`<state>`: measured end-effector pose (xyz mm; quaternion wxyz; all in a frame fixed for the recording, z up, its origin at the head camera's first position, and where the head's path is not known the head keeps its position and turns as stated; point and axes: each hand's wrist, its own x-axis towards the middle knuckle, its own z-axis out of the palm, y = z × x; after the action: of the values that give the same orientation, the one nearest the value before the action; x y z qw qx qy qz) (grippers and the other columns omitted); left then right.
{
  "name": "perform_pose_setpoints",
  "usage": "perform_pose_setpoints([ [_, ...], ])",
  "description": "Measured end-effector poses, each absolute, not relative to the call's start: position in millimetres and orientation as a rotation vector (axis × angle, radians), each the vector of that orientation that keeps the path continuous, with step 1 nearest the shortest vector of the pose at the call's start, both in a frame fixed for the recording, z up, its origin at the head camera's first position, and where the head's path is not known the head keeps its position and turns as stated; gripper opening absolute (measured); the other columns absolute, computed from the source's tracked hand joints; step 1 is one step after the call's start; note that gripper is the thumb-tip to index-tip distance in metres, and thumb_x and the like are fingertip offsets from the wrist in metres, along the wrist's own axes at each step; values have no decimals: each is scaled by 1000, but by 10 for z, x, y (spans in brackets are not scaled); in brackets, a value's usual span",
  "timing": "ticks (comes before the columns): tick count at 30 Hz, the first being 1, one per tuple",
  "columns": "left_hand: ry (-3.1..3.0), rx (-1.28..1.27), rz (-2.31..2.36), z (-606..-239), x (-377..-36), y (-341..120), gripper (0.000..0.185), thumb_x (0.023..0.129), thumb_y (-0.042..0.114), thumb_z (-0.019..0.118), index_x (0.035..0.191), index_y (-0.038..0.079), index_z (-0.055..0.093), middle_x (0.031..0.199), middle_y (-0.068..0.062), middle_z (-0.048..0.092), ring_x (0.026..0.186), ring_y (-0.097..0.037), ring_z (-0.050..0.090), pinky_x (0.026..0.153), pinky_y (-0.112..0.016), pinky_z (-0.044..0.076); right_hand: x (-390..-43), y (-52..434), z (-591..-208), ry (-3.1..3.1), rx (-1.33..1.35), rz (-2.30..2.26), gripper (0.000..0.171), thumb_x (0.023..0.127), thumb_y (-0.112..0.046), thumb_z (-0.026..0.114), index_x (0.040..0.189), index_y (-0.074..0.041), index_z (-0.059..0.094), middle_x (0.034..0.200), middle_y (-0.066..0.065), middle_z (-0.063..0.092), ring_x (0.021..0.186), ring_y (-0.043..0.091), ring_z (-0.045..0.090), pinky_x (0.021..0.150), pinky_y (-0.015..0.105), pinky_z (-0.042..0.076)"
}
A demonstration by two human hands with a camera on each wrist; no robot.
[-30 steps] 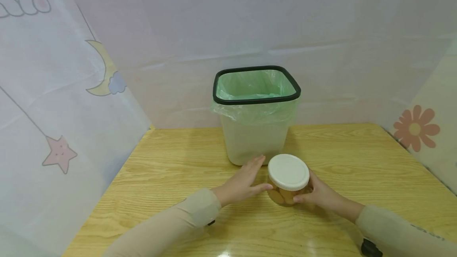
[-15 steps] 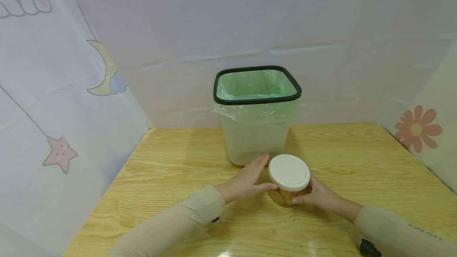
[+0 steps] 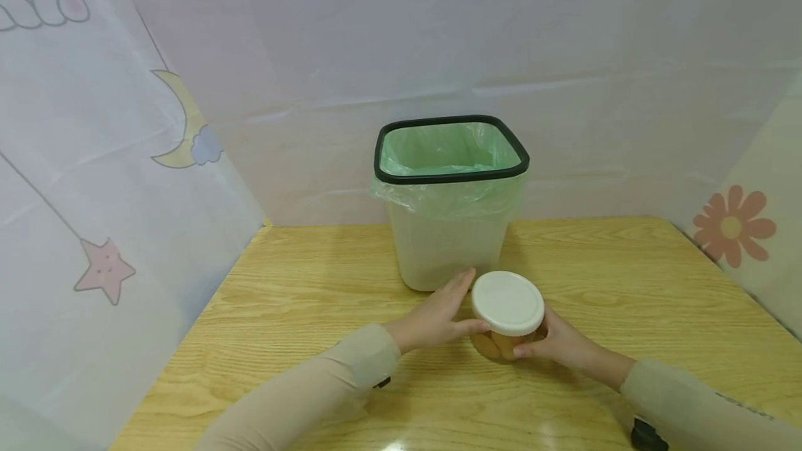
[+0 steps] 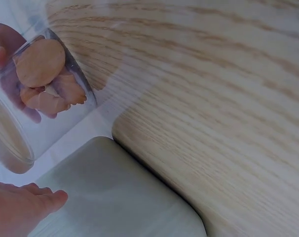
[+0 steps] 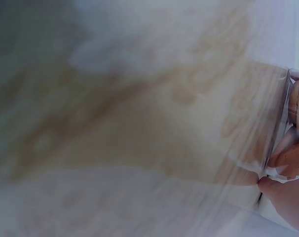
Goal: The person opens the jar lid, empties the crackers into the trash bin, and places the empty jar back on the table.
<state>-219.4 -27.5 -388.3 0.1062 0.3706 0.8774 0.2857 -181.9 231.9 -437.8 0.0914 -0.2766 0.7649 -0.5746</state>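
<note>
I see a clear jar (image 3: 504,339) standing on the wooden table (image 3: 301,298), just in front of the bin (image 3: 447,228) with its green liner. White lid (image 3: 507,302) on top, tan round snacks (image 4: 41,64) inside. My left hand (image 3: 438,315) rests against the jar's left side, fingers straight, thumb touching the wall. My right hand (image 3: 560,339) curls round the right side. The jar looks like rigid plastic, light and smooth, probably slippery; I judge the wall below the lid the safest hold, from both sides. The right wrist view is mostly blurred.
</note>
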Motion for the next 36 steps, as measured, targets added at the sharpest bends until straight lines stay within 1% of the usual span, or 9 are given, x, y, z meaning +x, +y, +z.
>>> perform_pose_setpoints([
  [7, 2567, 1107, 854, -3871, -2224, -243, 91, 95, 45, 59, 156, 2, 5, 161, -14, 8, 147, -25, 11, 116, -41, 19, -1811, 2312, -4371, 2244, -783, -1737, 101, 82, -3, 77, 145, 14, 0, 135, 42, 29, 109, 13, 53, 86, 29, 49],
  [12, 2522, 1092, 905, -3855, -2246, -228, 92, 95, 42, 62, 156, 5, 4, 161, -12, 7, 147, -23, 10, 116, -40, 18, -1811, 2316, -4367, 2244, -766, -1738, 100, 83, -2, 76, 146, 13, 0, 137, 41, 28, 114, 18, 49, 89, 30, 47],
  [16, 2475, 1085, 951, -3865, -2283, -220, 93, 93, 38, 65, 156, 6, 5, 161, -11, 7, 147, -22, 9, 116, -40, 17, -1807, 2320, -4355, 2226, -740, -1750, 100, 83, -2, 75, 147, 12, -1, 138, 41, 27, 114, 16, 49, 88, 30, 48],
  [20, 2467, 1096, 954, -3878, -2317, -210, 95, 91, 37, 69, 157, 7, 6, 161, -11, 9, 147, -22, 12, 115, -39, 19, -1804, 2321, -4339, 2211, -714, -1755, 100, 84, -3, 75, 147, 12, -1, 138, 41, 27, 110, 13, 52, 86, 29, 50],
  [22, 2467, 1098, 954, -3878, -2327, -202, 96, 90, 36, 71, 157, 8, 7, 161, -11, 10, 146, -22, 13, 115, -40, 21, -1805, 2323, -4334, 2209, -708, -1748, 100, 84, -3, 75, 147, 12, -2, 137, 41, 27, 110, 18, 53, 86, 30, 50],
  [24, 2458, 1096, 966, -3879, -2338, -194, 97, 89, 35, 72, 157, 8, 8, 161, -10, 11, 146, -22, 13, 115, -39, 21, -1808, 2322, -4330, 2228, -709, -1728, 100, 84, -3, 75, 147, 12, -1, 137, 41, 29, 113, 26, 52, 89, 36, 49],
  [30, 2404, 1068, 1037, -3901, -2360, -186, 98, 87, 32, 74, 157, 11, 9, 161, -6, 12, 146, -18, 14, 115, -38, 20, -1809, 2316, -4323, 2303, -677, -1668, 100, 84, -6, 76, 148, 11, 1, 140, 38, 31, 120, 45, 45, 94, 48, 43],
  [33, 2390, 1060, 1065, -3923, -2381, -183, 98, 86, 30, 76, 157, 11, 11, 161, -6, 13, 146, -18, 15, 115, -38, 20, -1809, 2312, -4324, 2310, -672, -1668, 101, 83, -6, 77, 148, 11, 1, 141, 37, 30, 122, 49, 41, 95, 45, 42],
  [36, 2375, 1054, 1088, -3936, -2401, -179, 98, 85, 28, 77, 157, 11, 12, 161, -6, 15, 146, -19, 16, 115, -38, 21, -1815, 2310, -4331, 2311, -698, -1676, 99, 83, -5, 76, 147, 12, 3, 141, 37, 30, 123, 49, 40, 95, 37, 42],
])
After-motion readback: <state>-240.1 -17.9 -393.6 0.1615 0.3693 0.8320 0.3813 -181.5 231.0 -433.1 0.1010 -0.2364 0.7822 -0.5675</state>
